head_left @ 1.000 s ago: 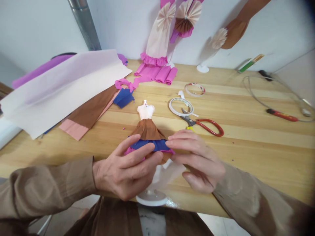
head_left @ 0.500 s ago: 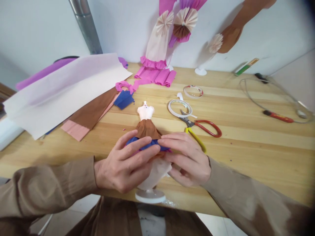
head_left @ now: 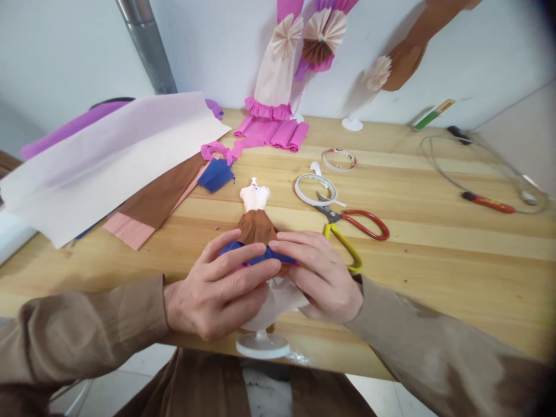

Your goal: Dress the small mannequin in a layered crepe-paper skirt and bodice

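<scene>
A small white dress form (head_left: 255, 198) stands upright on a round white base (head_left: 262, 345) near the table's front edge. It wears a layered paper skirt (head_left: 258, 227), brown at the top, with a blue band (head_left: 254, 255) and a pale layer below. From the left, my left hand (head_left: 230, 284) is closed on the blue band, fingers lying over its front. My right hand (head_left: 324, 275) pinches the skirt's right side at the same band. Both thumbs are hidden behind fingers and paper.
Right of the form lie scissors (head_left: 365, 223) with red and yellow handles, a tape roll (head_left: 315, 190) and another ring-shaped roll (head_left: 339, 160). Crepe paper sheets (head_left: 113, 162) spread over the left. Dressed forms (head_left: 275, 75) stand along the wall. A corded red-handled tool (head_left: 489, 202) lies far right.
My right hand has shifted slightly left along the blue band, its fingertips nearer my left hand's. My left hand stays almost in place. The view has moved a little.
</scene>
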### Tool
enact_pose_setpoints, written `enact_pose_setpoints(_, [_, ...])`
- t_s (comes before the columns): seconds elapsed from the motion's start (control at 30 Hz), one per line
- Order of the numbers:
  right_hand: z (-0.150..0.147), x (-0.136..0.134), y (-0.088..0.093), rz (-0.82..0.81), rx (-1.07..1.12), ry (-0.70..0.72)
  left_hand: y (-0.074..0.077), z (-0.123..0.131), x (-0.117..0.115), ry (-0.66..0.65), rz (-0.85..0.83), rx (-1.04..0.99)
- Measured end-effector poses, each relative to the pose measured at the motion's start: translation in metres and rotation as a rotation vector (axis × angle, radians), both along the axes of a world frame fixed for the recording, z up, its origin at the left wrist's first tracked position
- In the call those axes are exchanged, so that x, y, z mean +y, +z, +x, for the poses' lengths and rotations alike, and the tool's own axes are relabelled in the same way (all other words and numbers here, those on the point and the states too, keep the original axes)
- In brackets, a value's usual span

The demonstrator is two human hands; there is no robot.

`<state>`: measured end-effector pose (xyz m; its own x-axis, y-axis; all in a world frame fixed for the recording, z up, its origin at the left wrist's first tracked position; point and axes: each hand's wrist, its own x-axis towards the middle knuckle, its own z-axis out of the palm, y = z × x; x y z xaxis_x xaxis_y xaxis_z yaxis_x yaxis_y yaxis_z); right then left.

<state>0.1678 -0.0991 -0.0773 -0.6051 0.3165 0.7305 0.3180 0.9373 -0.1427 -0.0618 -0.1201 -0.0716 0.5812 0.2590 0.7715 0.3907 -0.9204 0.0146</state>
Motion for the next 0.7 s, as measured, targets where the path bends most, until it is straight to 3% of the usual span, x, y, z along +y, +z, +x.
enact_pose_setpoints(0.27, [-0.007, -0.003, -0.005, -0.125, 0.103, -0.026, 0.016, -0.004, 0.002, 0.02, 0.006, 0.119])
enact_pose_setpoints(0.7, [-0.013, -0.001, -0.003, -0.187, 0.055, -0.03, 0.015, -0.002, 0.0, 0.002, -0.044, 0.101])
